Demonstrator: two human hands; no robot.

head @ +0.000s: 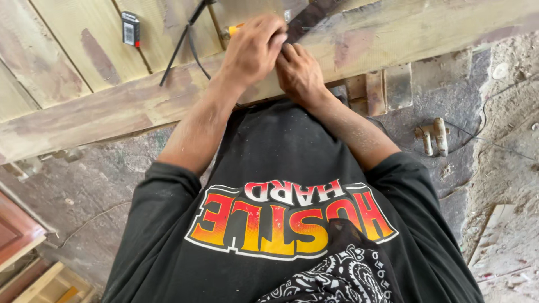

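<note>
At the far left a reddish wooden frame [17, 233] leans at the edge of my view, over the dusty concrete floor [101, 191]. Above it the long wooden beam [84, 115] runs slantwise across the counter [67, 45], whose pale boards are stained in patches. A small black device with a red spot [130, 28] lies on those boards, and beside it a black cable [182, 39] crosses toward my hands. My left hand [252, 47] sits on the beam, its fingers curled down tight over a tool with a yellow handle [234, 29], of which only the tip shows. Just beside it, touching, my right hand [300, 73] presses on the beam's edge with its fingers bent under the left; I cannot tell what, if anything, they grip. Further right, a small pale metal fitting [433, 136] rests on the floor, well apart from the beam.
</note>
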